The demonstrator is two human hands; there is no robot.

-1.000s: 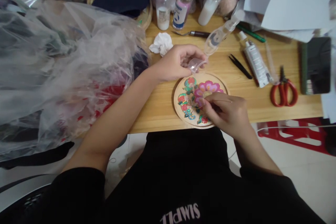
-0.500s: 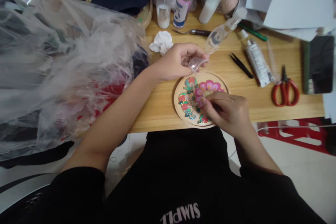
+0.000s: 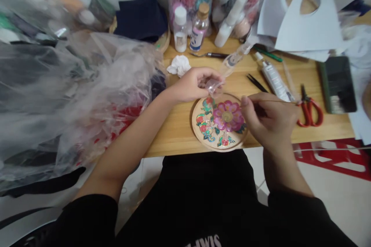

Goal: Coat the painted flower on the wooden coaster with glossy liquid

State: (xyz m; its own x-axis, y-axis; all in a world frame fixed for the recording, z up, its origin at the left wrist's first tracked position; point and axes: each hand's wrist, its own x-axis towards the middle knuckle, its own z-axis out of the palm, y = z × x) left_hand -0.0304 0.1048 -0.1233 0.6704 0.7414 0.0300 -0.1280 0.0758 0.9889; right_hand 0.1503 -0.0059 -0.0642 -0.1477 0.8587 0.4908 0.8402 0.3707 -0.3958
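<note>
My left hand [image 3: 194,83] is closed on a small clear plastic cup [image 3: 214,87], tilted over the far edge of a round wooden plate [image 3: 194,123]. The plate lies near the table's front edge. It bears a raised pink flower [image 3: 228,116] with a yellowish centre, plus small red and green fruit shapes with gold outlines. Just right of the flower, my right hand [image 3: 268,121] pinches a thin brownish stick [image 3: 279,101]. Its tip points left, close to the plate's right side; whether it touches anything I cannot tell.
Behind the plate are a crumpled tissue [image 3: 179,65], a dark-handled tool [image 3: 216,55] and several bottles [image 3: 198,32]. To the right lie black tweezers [image 3: 257,82], a tube [image 3: 276,77], red-handled pliers [image 3: 310,112] and a phone [image 3: 338,85]. Plastic bags [image 3: 95,73] crowd the left.
My right hand has moved right, off the flower, carrying the stick, so the whole flower shows. My left hand keeps the cup at the plate's far edge. The camera view has tipped up slightly.
</note>
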